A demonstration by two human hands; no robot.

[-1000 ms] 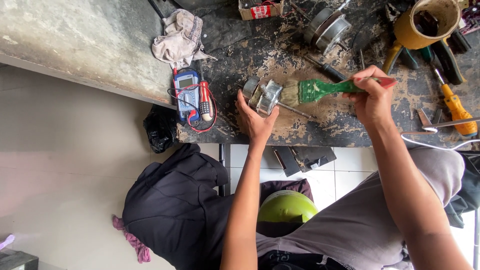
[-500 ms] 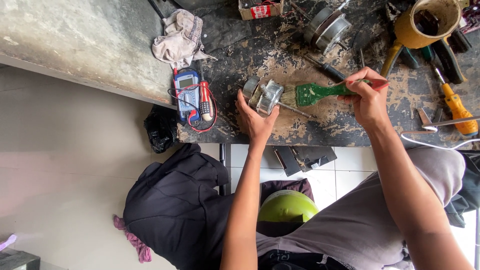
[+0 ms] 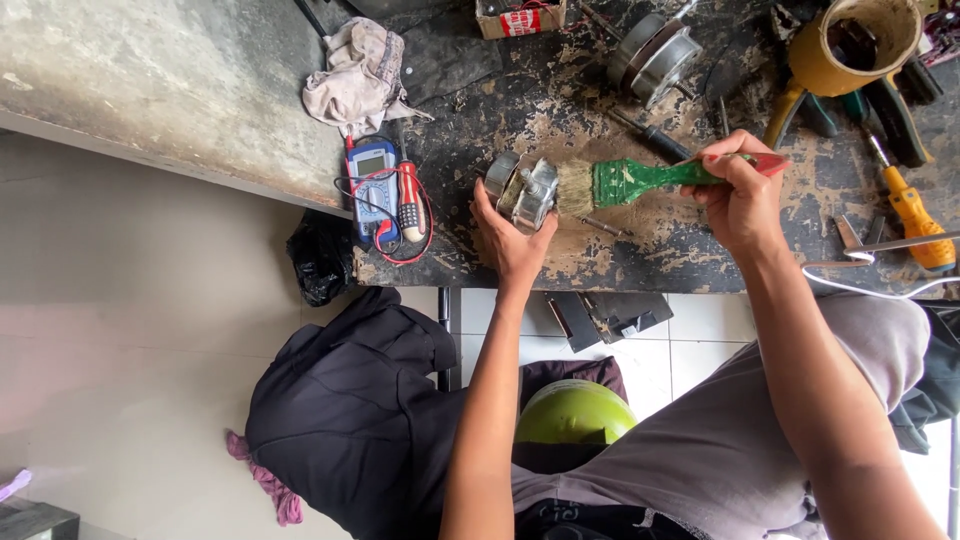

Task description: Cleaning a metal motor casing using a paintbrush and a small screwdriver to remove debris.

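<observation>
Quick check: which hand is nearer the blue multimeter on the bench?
Left. The left hand grips the round metal part just right of the multimeter. The right hand holds the green-handled brush farther right, beyond that part.

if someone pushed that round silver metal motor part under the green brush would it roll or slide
The round silver metal motor part looks solid, so probably heavy for its size. Its round rim suggests it may roll if released; the left hand steadies it. The green-handled paintbrush has soft bristles, unlikely to shift it.
</observation>
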